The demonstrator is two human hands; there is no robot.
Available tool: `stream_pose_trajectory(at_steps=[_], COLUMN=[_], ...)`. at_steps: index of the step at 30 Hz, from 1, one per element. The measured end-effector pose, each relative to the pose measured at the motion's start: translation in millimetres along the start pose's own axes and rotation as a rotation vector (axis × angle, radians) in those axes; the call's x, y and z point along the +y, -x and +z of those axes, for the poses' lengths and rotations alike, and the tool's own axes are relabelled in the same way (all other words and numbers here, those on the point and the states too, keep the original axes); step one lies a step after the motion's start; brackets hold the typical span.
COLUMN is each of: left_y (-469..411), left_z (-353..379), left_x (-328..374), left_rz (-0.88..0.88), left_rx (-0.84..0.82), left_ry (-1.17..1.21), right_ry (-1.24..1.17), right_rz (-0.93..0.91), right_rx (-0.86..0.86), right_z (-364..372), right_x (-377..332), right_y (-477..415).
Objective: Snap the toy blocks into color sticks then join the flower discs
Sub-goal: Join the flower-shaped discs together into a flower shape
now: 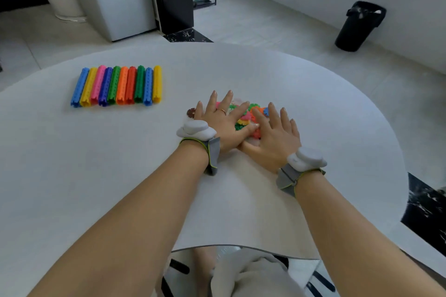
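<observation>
1. The flower discs [244, 118] lie in a loose multicoloured heap on the white table [313, 103], a little right of its middle; pink, yellow, green, orange and red pieces show between the fingers; whether any are already joined cannot be told, as the hands hide most of the heap.
2. One brown disc [191, 112] lies apart at the heap's left edge, just beside the left little finger.
3. The left hand [223, 125] lies palm down over the left of the heap, fingers straight and spread; a thin ring [222, 111] sits on one finger; its thumb reaches right toward the other hand.
4. The right hand [275, 140] lies palm down over the right of the heap, fingers likewise straight and fanned; the two hands meet at the thumbs; neither hand pinches anything.
5. Each wrist bears a grey strap with a white device: left wrist device [196, 130]; right wrist device [307, 158].
6. The color sticks [118, 85], ten in all, lie side by side in a tidy row at the far left of the table, well apart from the hands; left to right: blue, yellow, pink, dark blue, green, orange, red, green, blue, yellow.
7. On the floor beyond stand a black bin [359, 26] at the right and a white cabinet [120, 0] at the far left.
</observation>
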State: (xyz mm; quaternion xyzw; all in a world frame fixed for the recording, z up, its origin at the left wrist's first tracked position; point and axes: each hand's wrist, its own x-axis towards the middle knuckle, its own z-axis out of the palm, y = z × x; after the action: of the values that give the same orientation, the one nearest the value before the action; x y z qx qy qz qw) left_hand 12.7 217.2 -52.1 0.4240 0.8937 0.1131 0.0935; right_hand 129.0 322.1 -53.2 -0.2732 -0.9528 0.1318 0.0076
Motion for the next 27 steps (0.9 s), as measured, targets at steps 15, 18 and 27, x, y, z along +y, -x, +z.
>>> stream_pose_trajectory(at_steps=[15,18,27], left_y=[-22,-11,86], left_z=[2,1,-20], left_x=[-28,-37,-109], left_rz=[-0.056,-0.032,-0.254], left_rx=[-0.014,0.012,-0.009], left_ry=[-0.058,-0.061,-0.153], right_ry=[0.123,0.128,0.093], right_rz=[-0.139,-0.181,-0.459], right_rx=[-0.011,-0.048,-0.064], right_z=[7,11,46], right_x=[-23,-39,-144], right_y=[-42,-38,5])
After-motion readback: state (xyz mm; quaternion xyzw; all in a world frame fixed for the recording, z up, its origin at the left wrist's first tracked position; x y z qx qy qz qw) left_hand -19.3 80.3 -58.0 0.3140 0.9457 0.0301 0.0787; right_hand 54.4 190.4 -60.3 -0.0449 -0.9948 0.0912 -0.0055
